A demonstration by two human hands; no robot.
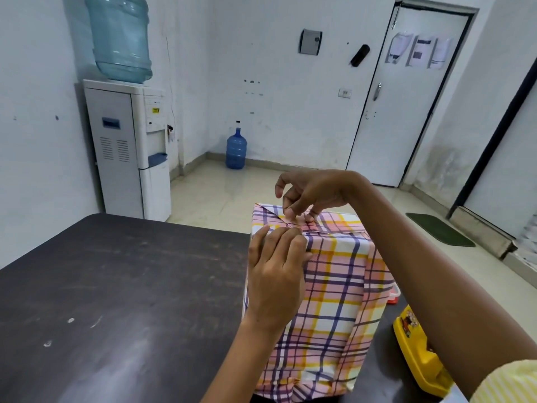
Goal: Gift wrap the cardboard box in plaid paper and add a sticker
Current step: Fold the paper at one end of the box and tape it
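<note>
Paper (334, 286) tears easily, and the box (319, 350) seems light; steady its top edge. Your left hand (276, 274) presses flat there; your right hand (311, 193) curls fingertips (311, 217) onto the fold (270, 213), grip unclear.

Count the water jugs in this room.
2. One large jug sits inverted on the water dispenser; a smaller blue jug stands on the floor by the far wall.
</note>
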